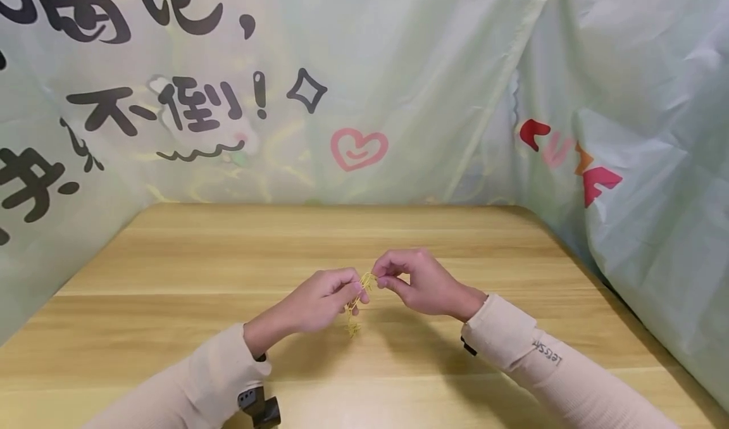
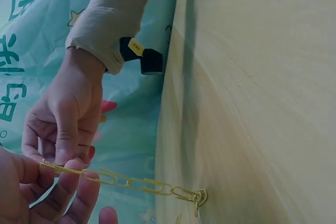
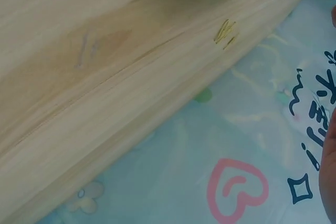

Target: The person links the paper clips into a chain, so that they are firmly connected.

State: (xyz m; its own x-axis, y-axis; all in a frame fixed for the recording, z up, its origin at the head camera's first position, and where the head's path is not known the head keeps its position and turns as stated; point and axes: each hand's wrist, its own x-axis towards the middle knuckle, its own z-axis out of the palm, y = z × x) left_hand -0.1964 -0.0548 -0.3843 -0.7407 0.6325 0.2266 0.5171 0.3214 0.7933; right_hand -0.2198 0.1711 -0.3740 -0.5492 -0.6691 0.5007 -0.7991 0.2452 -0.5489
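A chain of linked yellow paper clips hangs between the hands and the table in the left wrist view. My left hand pinches its upper part between thumb and fingers. Just to the right, my right hand pinches the top end with thumb and forefinger, its fingertips close to the left ones. Below the left hand, the lower clips bunch together over the wooden table. In the right wrist view, yellow clips appear against the wood, while only a sliver of skin shows along the right edge.
The wooden table spans the space in front of me. Pale printed cloth with dark lettering and a pink heart hangs behind it and along both sides. Dark devices are strapped at the wrists.
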